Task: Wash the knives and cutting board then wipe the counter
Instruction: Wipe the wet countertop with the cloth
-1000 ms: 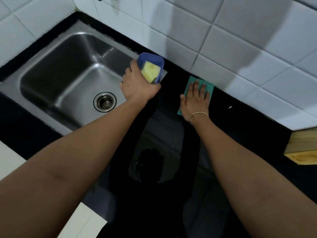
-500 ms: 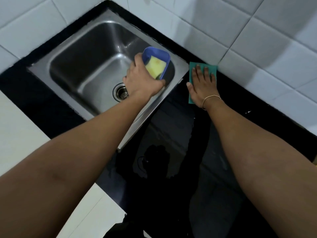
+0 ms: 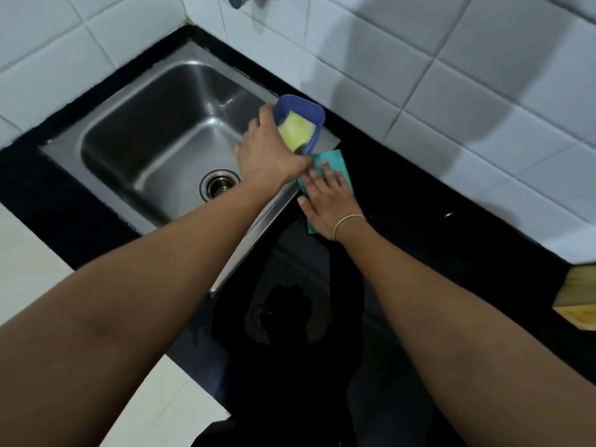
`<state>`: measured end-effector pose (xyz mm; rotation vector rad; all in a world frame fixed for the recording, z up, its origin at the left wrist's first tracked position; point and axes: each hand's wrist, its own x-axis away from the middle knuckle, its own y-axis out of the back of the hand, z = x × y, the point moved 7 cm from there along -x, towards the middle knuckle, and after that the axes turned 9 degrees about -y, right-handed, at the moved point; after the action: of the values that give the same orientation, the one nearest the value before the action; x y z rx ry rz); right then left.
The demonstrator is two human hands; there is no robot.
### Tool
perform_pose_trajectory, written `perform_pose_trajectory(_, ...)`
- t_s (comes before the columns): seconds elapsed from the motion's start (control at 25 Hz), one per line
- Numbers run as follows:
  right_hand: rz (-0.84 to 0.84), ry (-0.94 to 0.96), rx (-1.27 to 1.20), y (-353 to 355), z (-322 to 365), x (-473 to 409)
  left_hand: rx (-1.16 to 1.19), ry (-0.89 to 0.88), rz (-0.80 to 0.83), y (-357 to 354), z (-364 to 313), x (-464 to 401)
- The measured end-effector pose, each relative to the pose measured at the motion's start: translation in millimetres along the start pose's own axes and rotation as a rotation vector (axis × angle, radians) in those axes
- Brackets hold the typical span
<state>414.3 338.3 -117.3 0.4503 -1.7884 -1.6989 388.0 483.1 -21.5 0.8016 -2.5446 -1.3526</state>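
The green cloth lay flat on the black counter at the sink's right rim, under the flat-fingered right hand. The left hand gripped a blue dish holding a yellow sponge. Half a second earlier, the cloth sat farther from the sink.

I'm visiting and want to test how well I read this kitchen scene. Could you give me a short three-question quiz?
1. True or false: the left hand holds the blue tub with its yellow sponge.
2. What lies under the right hand? A) teal cloth B) knife C) plate
3. Fill in: the cloth lies on the black ____ beside the sink.

Key: 1 true; 2 A; 3 counter.
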Motion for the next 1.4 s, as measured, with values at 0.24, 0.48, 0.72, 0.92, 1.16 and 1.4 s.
perform_pose_trajectory(0.24, 0.025, 0.036, 0.009, -5, 26, 37, -0.080, -0.127, 0.170, -61, -68, -10)
perform_pose_trajectory(0.48, 0.037, 0.065, -0.029, -2, 25, 41, -0.137, -0.128, 0.208, -105, -88, -18)
perform_pose_trajectory(0.72, 0.042, 0.071, -0.042, -2, 23, 39, -0.153, -0.129, 0.218, -108, -90, -17)
perform_pose_trajectory(0.92, 0.018, 0.093, -0.005, -5, 31, 37, 0.029, -0.164, -0.009, -52, -62, 7)
perform_pose_trajectory(1.16, 0.005, 0.113, 0.012, -15, 27, 40, -0.019, 0.013, -0.021, 2, 47, 94)
perform_pose_trajectory(1.4, 0.007, 0.102, 0.060, -26, 30, 90, -0.258, 0.145, 0.140, 12, 122, 160)
